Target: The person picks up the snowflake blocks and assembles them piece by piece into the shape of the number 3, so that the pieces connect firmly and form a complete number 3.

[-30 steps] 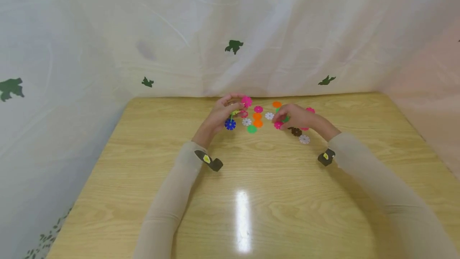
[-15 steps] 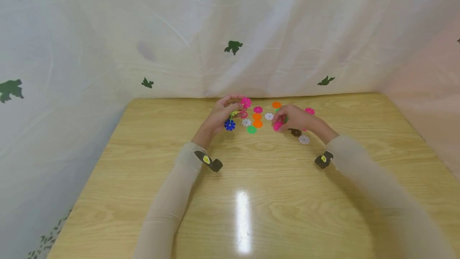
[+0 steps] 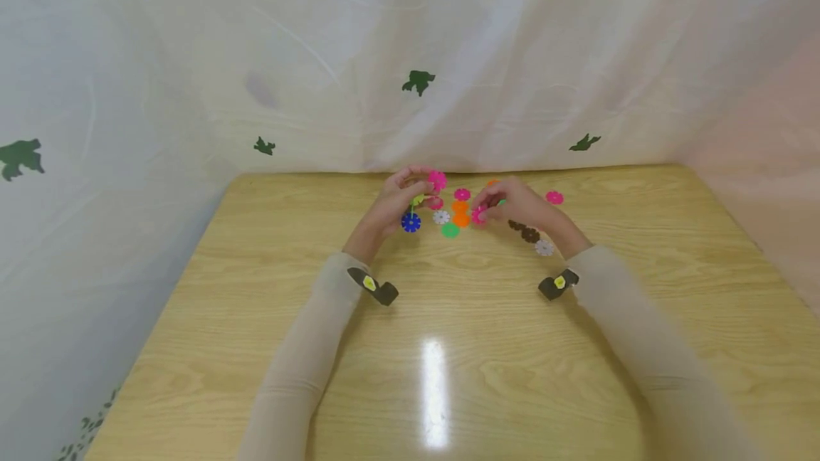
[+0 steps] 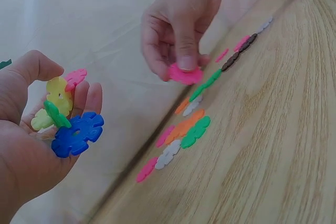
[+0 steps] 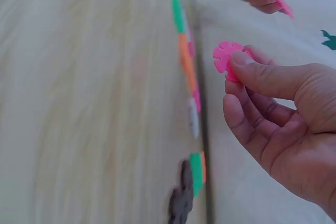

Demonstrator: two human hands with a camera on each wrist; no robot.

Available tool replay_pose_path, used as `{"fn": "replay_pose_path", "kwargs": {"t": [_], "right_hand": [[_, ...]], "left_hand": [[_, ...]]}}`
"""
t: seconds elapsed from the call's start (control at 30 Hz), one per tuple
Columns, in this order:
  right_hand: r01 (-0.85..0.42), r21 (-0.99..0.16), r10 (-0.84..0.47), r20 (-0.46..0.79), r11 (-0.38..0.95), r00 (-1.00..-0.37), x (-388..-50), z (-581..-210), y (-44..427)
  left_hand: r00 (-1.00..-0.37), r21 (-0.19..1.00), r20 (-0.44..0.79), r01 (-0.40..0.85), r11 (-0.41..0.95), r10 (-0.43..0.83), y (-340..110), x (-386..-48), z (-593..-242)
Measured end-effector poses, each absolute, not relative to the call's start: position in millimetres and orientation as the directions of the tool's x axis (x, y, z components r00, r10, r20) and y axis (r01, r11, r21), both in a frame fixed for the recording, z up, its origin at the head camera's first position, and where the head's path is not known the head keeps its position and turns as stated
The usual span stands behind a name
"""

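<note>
Your right hand (image 5: pixel 286 103) pinches a pink, notched, flower-shaped disc (image 5: pixel 224 59), plastic by its look, between thumb and fingers; it seems lifted clear of the wood-grained table (image 3: pixel 512 383). Take that disc as the dial's centre in the head view. Toward nine o'clock, your left hand (image 4: pixel 26 145) curls its fingers round a slotted-together cluster (image 4: pixel 59 95) of yellow, green, pink and blue discs, the blue one lowest. Two loose orange discs (image 3: pixel 460 213) lie at nine, a loose green disc (image 3: pixel 450 230) at eight, and dark-brown discs (image 3: pixel 529 235) between three and four.

For a clean join, I'd pinch only the rim, leaving a notch free to face the cluster. Meet notch with notch, the discs crosswise, and press close to the joint while your left fingers brace from behind; pushing far from it could twist other joints loose. Which notch suits best, I can't tell.

No brand or lettering is readable on the discs; the yellow patch (image 3: pixel 369 283) on your left wrist's black mount (image 3: pixel 386 294) is too small to make out.
</note>
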State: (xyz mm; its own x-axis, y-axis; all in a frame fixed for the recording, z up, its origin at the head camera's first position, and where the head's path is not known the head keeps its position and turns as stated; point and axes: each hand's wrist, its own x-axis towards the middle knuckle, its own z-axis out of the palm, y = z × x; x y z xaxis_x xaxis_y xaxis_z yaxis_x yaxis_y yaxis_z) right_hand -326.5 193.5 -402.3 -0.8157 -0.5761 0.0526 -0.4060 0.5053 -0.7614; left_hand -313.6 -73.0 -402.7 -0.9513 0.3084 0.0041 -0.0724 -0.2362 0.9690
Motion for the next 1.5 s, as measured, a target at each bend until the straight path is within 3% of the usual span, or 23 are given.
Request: {"fn": "replay_pose_path", "kwargs": {"t": [0.5, 0.8, 1.5], "right_hand": [[-0.397, -0.871, -0.444, 0.246, 0.288, -0.862, -324.4, -382.1, 162.1], [-0.374, -0.905, -0.375, 0.281, 0.203, -0.883, -320.0, -380.7, 154.3], [-0.44, -0.859, -0.311, 0.356, 0.261, -0.881, -319.2, -388.8, 143.5]], "left_hand": [[-0.956, 0.968, 0.005, -0.069, -0.241, 0.294, -69.0, -316.4, -402.6], [-0.957, 0.972, 0.001, -0.068, -0.226, 0.291, -68.8, -315.7, -402.6], [-0.963, 0.962, 0.015, -0.06, -0.267, 0.27, -67.3, -315.1, -409.2]]}}
